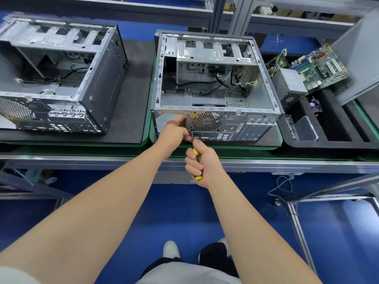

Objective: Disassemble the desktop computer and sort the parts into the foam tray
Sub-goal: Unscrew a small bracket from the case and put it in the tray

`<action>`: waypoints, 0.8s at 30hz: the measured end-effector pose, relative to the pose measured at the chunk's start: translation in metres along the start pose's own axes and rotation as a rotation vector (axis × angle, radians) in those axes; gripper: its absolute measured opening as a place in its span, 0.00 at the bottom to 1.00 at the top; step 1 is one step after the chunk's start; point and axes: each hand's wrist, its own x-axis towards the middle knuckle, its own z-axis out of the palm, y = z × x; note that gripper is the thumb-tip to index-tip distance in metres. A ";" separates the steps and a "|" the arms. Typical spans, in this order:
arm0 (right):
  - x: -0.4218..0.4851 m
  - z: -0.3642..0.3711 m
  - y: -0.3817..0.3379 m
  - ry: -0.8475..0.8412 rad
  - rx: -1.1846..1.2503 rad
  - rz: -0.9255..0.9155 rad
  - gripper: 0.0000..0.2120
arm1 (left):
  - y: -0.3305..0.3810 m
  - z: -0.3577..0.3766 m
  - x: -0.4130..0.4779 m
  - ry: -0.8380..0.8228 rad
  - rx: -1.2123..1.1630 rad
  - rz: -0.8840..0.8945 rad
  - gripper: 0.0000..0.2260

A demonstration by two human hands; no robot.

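An open desktop computer case (215,83) lies on its side on the bench, its rear panel with the round fan grille (207,120) facing me. My right hand (202,162) is shut on a yellow-and-black screwdriver (195,154), whose tip meets the rear panel left of the grille. My left hand (176,130) rests against that panel beside the tip, fingers curled at the shaft. The black foam tray (336,128) stands to the right. It holds a grey power supply (289,85) and a green motherboard (322,68).
A second open case (59,78) lies on a dark mat at the left. A clear plastic box (305,128) sits in the tray's front slot. A grey side panel (361,58) leans at the far right. The bench's metal edge (82,160) runs in front of me.
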 end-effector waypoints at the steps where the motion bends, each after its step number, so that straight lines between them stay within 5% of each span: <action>1: 0.001 0.002 0.000 0.050 -0.125 -0.049 0.12 | 0.000 0.000 0.000 -0.006 -0.005 -0.003 0.22; 7: 0.005 0.016 0.008 0.492 -1.155 -0.462 0.08 | -0.002 0.001 -0.001 -0.005 0.005 0.012 0.22; 12: 0.010 0.017 0.025 0.695 -1.630 -0.561 0.14 | -0.005 0.003 -0.001 0.006 0.034 0.045 0.17; 15: 0.011 0.018 0.027 0.684 -1.503 -0.572 0.09 | -0.007 0.005 -0.003 0.038 0.076 0.094 0.14; 18: 0.015 0.016 0.015 0.566 -1.087 -0.381 0.12 | -0.007 0.005 -0.002 0.048 0.071 0.083 0.13; 21: 0.013 0.013 0.001 0.303 -0.445 -0.082 0.15 | -0.006 0.005 -0.002 0.033 0.018 0.056 0.12; 24: 0.009 0.004 -0.003 0.057 -0.114 -0.016 0.12 | -0.005 0.004 -0.002 0.033 0.003 0.051 0.12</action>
